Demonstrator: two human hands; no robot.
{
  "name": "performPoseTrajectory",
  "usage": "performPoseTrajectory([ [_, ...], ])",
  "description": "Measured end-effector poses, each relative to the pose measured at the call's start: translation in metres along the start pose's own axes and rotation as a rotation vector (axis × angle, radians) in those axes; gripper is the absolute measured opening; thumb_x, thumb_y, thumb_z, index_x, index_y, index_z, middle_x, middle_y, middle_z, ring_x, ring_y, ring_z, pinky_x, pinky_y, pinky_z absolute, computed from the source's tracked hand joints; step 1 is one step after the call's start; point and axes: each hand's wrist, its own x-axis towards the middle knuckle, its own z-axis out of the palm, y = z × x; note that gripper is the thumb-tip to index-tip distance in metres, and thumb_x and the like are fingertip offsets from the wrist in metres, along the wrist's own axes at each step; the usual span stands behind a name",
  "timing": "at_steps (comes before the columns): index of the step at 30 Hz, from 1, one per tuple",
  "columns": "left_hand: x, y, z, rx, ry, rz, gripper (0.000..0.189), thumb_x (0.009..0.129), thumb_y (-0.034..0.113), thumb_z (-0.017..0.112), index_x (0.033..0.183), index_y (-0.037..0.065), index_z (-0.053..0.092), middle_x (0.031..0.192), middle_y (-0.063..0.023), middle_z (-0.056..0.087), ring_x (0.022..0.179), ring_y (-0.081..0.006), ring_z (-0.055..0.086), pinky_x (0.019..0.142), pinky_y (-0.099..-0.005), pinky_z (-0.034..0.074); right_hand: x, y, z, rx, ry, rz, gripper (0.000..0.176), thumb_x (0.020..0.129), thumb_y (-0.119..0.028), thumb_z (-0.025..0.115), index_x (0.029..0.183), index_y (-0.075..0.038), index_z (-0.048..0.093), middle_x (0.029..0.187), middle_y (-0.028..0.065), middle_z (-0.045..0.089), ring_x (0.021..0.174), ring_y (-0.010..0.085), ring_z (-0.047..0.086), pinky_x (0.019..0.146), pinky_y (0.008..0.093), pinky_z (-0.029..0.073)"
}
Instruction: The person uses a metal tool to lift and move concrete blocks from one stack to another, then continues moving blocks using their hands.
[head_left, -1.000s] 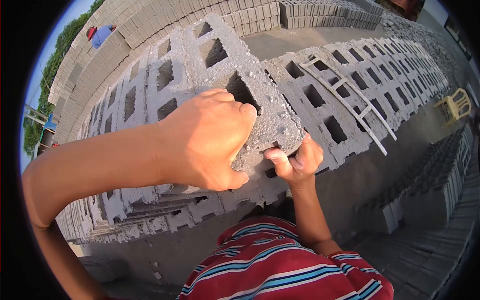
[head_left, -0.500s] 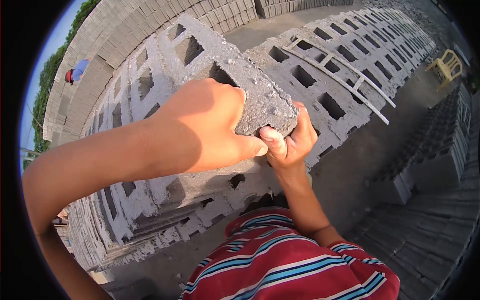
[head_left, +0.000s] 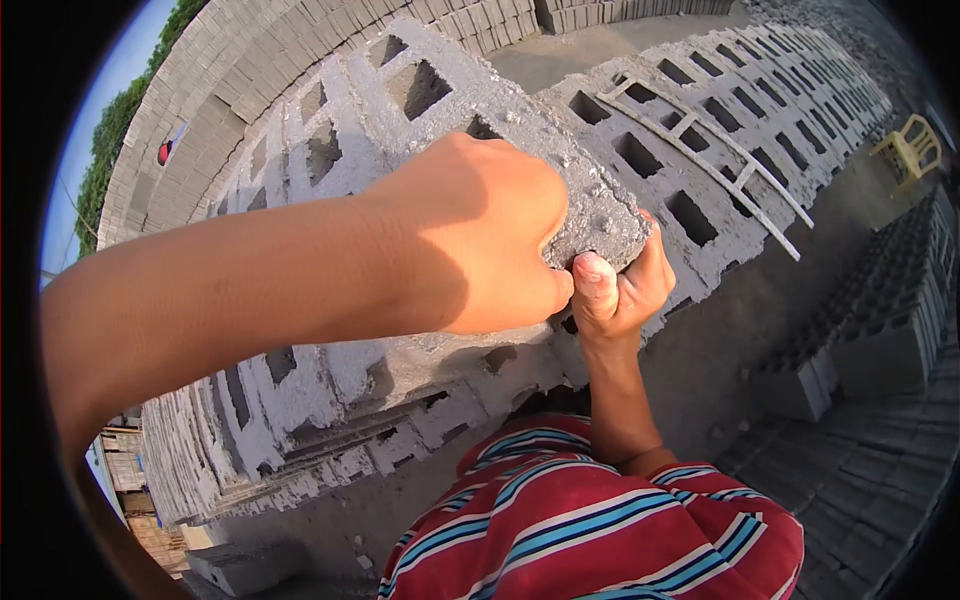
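Observation:
A rough grey hollow block [head_left: 590,200] lies across the near end of the stacked blocks, with holes in its upper face. My left hand [head_left: 490,235] is closed over the block's near edge, its fingers hidden beyond the edge of a hole. At the block's right end, my right hand [head_left: 625,290] grips the corner, thumb on the near side and fingers wrapped round the far side. The two thumbs are close together. Beneath and beside the block are more hollow blocks [head_left: 655,185] in rows.
A pale ladder-like frame [head_left: 715,160] lies on the block rows at right. Beyond stands a yellow chair [head_left: 910,153]. More blocks [head_left: 885,345] are stacked at lower right. A person in a red cap [head_left: 165,152] is far left, near a block wall [head_left: 260,75].
My left hand has shifted right and slightly up over the block, its thumb now partly hidden. The whole view has shifted, with the surroundings further right. Both hands keep their grip.

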Motion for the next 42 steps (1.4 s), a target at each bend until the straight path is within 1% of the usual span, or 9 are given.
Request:
performPoseTrajectory([
  [7, 0.001, 0.006, -0.003, 0.060, -0.067, -0.061, 0.043, 0.065, 0.032, 0.063, 0.051, -0.006, 0.048, 0.048, -0.0212, 0.048, 0.049, -0.0361, 0.053, 0.049, -0.0410, 0.041, -0.006, -0.002, -0.002, -0.060, 0.010, 0.048, 0.053, 0.065, -0.036, 0.076, 0.090, 0.007, 0.057, 0.076, 0.0117, 0.058, 0.065, 0.0178, 0.055, 0.061, 0.0263, 0.045],
  [10, -0.001, -0.005, 0.009, 0.047, 0.103, 0.062, 0.043, 0.065, 0.033, 0.063, 0.051, -0.005, 0.048, 0.048, -0.0213, 0.048, 0.049, -0.0365, 0.053, 0.049, -0.0423, 0.042, -0.004, -0.002, 0.001, -0.032, 0.038, 0.089, 0.055, 0.066, -0.039, 0.075, 0.090, 0.007, 0.057, 0.077, 0.0114, 0.058, 0.065, 0.0176, 0.055, 0.062, 0.0263, 0.045],
  [17, 0.004, -0.001, -0.006, 0.051, -0.080, 0.067, 0.039, 0.065, 0.030, 0.062, 0.053, -0.005, 0.051, 0.052, -0.0212, 0.051, 0.053, -0.0366, 0.055, 0.051, -0.0419, 0.043, -0.001, 0.000, 0.003, -0.021, 0.060, 0.012, 0.056, 0.065, -0.040, 0.075, 0.088, 0.008, 0.057, 0.074, 0.0121, 0.057, 0.063, 0.0171, 0.055, 0.061, 0.0262, 0.045],
  [20, 0.000, 0.003, 0.001, 0.028, -0.036, -0.037, 0.038, 0.066, 0.030, 0.063, 0.053, -0.005, 0.052, 0.053, -0.0212, 0.052, 0.054, -0.0361, 0.056, 0.051, -0.0423, 0.044, -0.008, 0.002, -0.003, -0.141, 0.033, 0.046, 0.053, 0.065, -0.036, 0.075, 0.090, 0.007, 0.056, 0.072, 0.0105, 0.056, 0.062, 0.0154, 0.053, 0.058, 0.0255, 0.044],
  [23, -0.005, -0.006, 0.015, 0.007, 0.167, 0.096, 0.038, 0.065, 0.030, 0.063, 0.053, -0.004, 0.052, 0.053, -0.0208, 0.052, 0.054, -0.0353, 0.057, 0.053, -0.0424, 0.045, -0.007, -0.002, 0.000, -0.084, 0.052, 0.092, 0.055, 0.066, -0.038, 0.074, 0.089, 0.008, 0.056, 0.073, 0.0109, 0.057, 0.063, 0.0152, 0.054, 0.059, 0.0262, 0.045],
  [28, 0.002, -0.001, -0.004, 0.049, -0.053, 0.038, 0.039, 0.066, 0.031, 0.063, 0.053, -0.004, 0.052, 0.055, -0.0212, 0.054, 0.057, -0.0351, 0.058, 0.056, -0.0420, 0.045, 0.000, -0.001, 0.000, -0.086, 0.018, -0.005, 0.055, 0.064, -0.038, 0.074, 0.088, 0.008, 0.057, 0.075, 0.0130, 0.058, 0.063, 0.0192, 0.056, 0.060, 0.0278, 0.046],
  [34, -0.006, 0.000, 0.007, 0.037, 0.084, 0.063, 0.041, 0.067, 0.033, 0.063, 0.060, -0.007, 0.053, 0.057, -0.0227, 0.055, 0.062, -0.0358, 0.059, 0.059, -0.0417, 0.046, 0.000, -0.004, 0.002, -0.127, 0.052, -0.037, 0.050, 0.066, -0.035, 0.074, 0.088, 0.006, 0.057, 0.073, 0.0109, 0.058, 0.062, 0.0182, 0.056, 0.058, 0.0274, 0.046],
  [36, -0.003, -0.001, 0.002, 0.043, 0.001, 0.058, 0.040, 0.068, 0.032, 0.062, 0.060, -0.006, 0.054, 0.059, -0.0225, 0.056, 0.064, -0.0365, 0.059, 0.061, -0.0418, 0.046, 0.004, -0.001, 0.003, -0.074, 0.038, -0.047, 0.052, 0.065, -0.038, 0.074, 0.086, 0.007, 0.058, 0.072, 0.0116, 0.058, 0.062, 0.0186, 0.057, 0.058, 0.0285, 0.046],
  [42, -0.005, -0.001, 0.007, 0.037, 0.014, 0.055, 0.041, 0.067, 0.034, 0.063, 0.062, -0.006, 0.054, 0.052, -0.0195, 0.053, 0.054, -0.0344, 0.057, 0.053, -0.0397, 0.045, -0.002, -0.007, 0.001, -0.091, 0.024, 0.025, 0.047, 0.066, -0.034, 0.075, 0.087, 0.004, 0.058, 0.072, 0.0115, 0.057, 0.061, 0.0198, 0.055, 0.057, 0.0280, 0.045],
])
